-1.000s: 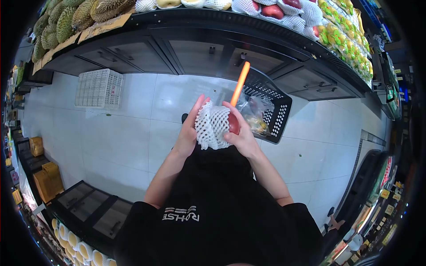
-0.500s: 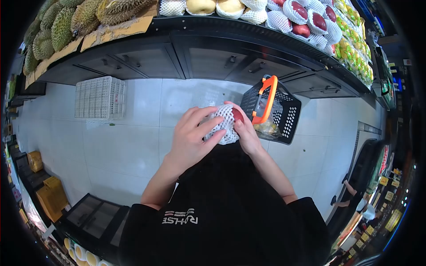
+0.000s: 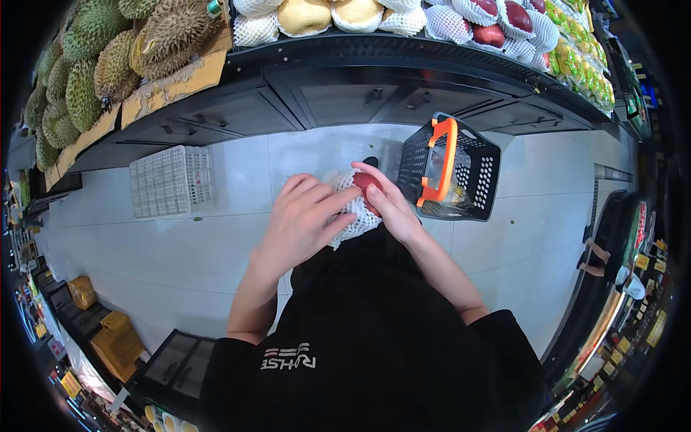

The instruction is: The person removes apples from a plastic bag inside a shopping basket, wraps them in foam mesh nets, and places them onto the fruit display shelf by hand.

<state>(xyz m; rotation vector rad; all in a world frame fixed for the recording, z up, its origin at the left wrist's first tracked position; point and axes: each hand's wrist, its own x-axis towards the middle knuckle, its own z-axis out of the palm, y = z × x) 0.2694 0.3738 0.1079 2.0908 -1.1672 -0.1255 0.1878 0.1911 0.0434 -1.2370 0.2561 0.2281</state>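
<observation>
A dark red apple (image 3: 366, 181) partly out of a white foam net sleeve (image 3: 347, 222) is held between my two hands, in front of my chest. My right hand (image 3: 393, 207) is closed round the apple's bare side, thumb across the red skin. With bent fingers my left hand (image 3: 307, 222) grips the foam net sleeve on the other side, which hangs loose below. Just beyond my right hand, a black shopping basket (image 3: 484, 160) with an orange handle (image 3: 448, 162) stands on the floor. Something in clear plastic (image 3: 455, 198) lies inside it.
Ahead runs a black display counter (image 3: 345, 61) with durians (image 3: 115, 61), pale net-wrapped fruit (image 3: 306, 16) and red net-wrapped apples (image 3: 489, 34). A white plastic crate (image 3: 169, 183) sits on the floor at left. Brown boxes (image 3: 117, 344) are at lower left.
More of the apple's red skin shows, as the foam net sleeve has slid down and towards my left hand. The view has shifted a little, with the basket now farther right.
</observation>
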